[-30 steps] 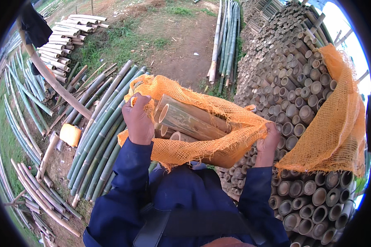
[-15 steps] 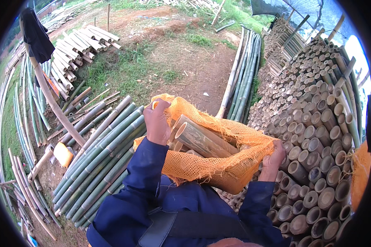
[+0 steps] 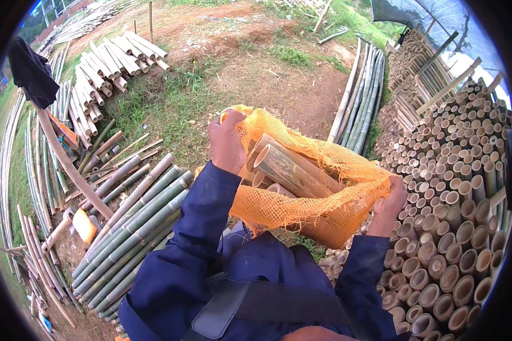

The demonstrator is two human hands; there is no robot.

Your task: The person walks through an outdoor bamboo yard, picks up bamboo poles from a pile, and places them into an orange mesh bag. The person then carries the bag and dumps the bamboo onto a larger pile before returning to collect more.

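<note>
An orange mesh sack (image 3: pixel 301 212) hangs between my two hands in front of my body, its mouth spread wide. My left hand (image 3: pixel 227 142) is closed on the upper left of its rim, and my right hand (image 3: pixel 389 199) grips the rim at the right. Inside lie several cut bamboo pieces (image 3: pixel 293 172), their hollow ends toward the upper left. The sack's folds hide their lower parts. Both forearms are in dark blue sleeves.
Long green bamboo poles (image 3: pixel 136 233) lie at my left, beside a yellow container (image 3: pixel 85 226). A tall stack of cut bamboo (image 3: pixel 438 238) rises at my right. Farther off lie pale bamboo lengths (image 3: pixel 116 62) and upright-running poles (image 3: pixel 358 96). A leaning post (image 3: pixel 74 165) carries dark cloth.
Both hands and the sack have shifted slightly right and up in view, while the view itself has turned a little. Both hands keep their hold on the rim.
</note>
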